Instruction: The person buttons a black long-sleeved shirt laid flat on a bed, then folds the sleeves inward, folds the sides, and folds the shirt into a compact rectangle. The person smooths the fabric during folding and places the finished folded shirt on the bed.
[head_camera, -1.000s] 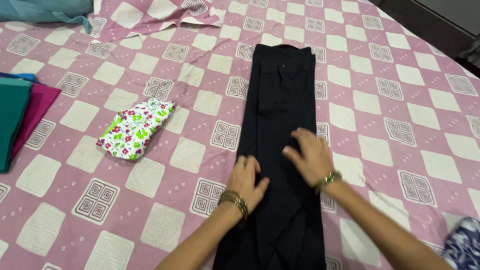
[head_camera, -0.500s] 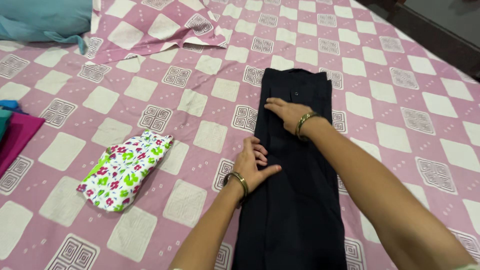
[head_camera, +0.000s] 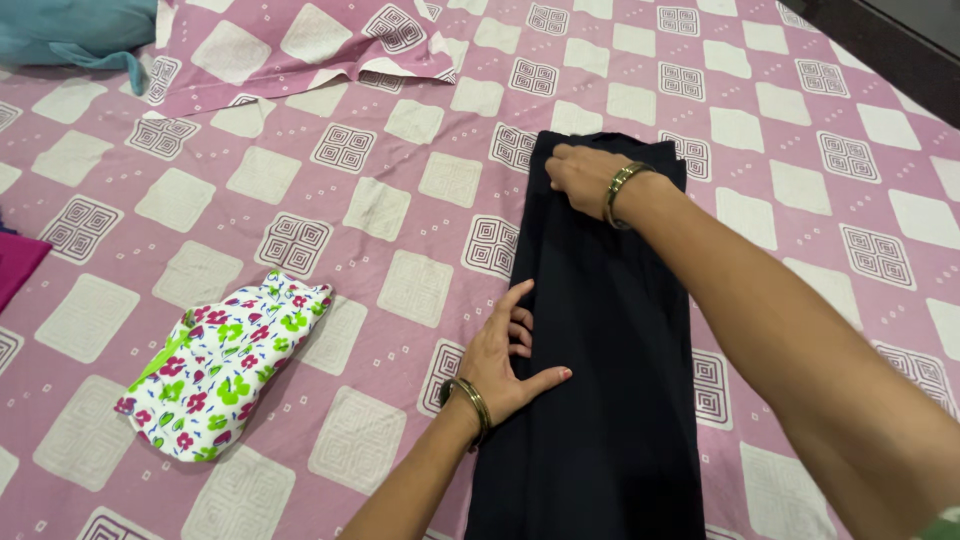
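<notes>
My left hand lies spread flat, pinning the dark trousers to the bedsheet, while my right hand pinches their far end.

You have one view only, from the camera on your head, tilted steeply down and forward over the bed. It sits close above your forearms, which enter from the bottom edge. The frame takes in the pink checked bedspread up to a pillow at the far edge.
</notes>
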